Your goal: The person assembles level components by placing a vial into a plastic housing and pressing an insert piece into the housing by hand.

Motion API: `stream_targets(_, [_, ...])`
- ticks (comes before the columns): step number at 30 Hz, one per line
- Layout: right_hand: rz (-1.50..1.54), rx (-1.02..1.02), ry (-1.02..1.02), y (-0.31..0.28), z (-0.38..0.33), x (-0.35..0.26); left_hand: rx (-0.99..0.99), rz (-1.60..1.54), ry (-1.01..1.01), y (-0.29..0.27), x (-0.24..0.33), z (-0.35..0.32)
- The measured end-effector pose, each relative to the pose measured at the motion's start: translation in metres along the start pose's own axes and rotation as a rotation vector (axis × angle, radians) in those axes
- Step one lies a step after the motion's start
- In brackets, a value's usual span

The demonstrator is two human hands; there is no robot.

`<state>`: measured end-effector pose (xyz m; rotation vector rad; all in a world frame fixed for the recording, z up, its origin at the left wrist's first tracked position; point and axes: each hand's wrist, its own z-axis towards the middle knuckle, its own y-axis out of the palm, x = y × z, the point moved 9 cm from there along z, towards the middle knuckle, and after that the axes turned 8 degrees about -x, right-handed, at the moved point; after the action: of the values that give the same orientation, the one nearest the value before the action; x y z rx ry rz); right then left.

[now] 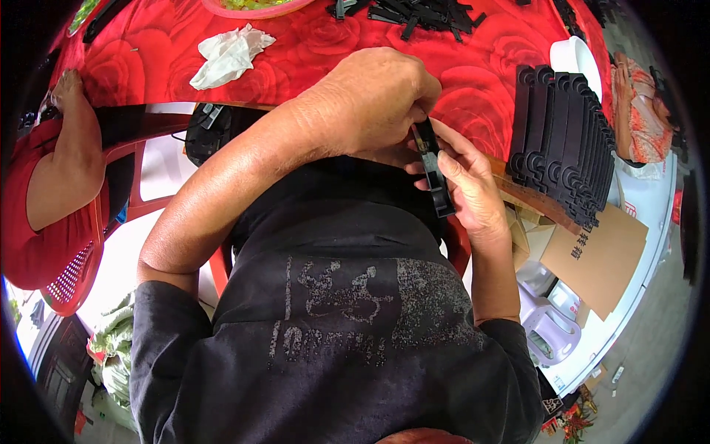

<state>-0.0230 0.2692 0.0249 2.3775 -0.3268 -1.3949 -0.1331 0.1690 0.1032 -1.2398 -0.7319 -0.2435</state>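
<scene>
A long, narrow black plastic part (434,177) is held above my lap, just off the table's near edge, tilted with its lower end toward me. My right hand (473,189) grips it from the right, thumb along its side and fingertips showing past its left side. My left hand (377,96) is closed at the part's upper end, its fingers curled in. Whatever lies inside that pinch is hidden by the hand. To the right, a stack of similar long black plastic parts (558,137) stands in a row at the table edge.
A red rose-patterned cloth (318,37) covers the table, bearing a crumpled white tissue (231,56), small black pieces (425,15) and a pink-rimmed bowl (255,10). A white bowl (577,59) sits behind the stack. Another person's arm (70,155) is at left; a cardboard box (595,255) lies lower right.
</scene>
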Motion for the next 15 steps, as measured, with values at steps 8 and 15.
stream_targets(8, [-0.035,0.03,0.011,-0.005,-0.001,-0.002,-0.065,-0.098,-0.015,0.021,-0.003,0.004])
stream_targets(15, [-0.029,0.062,0.022,-0.011,-0.001,0.002,-0.048,-0.189,-0.033,0.022,-0.004,0.004])
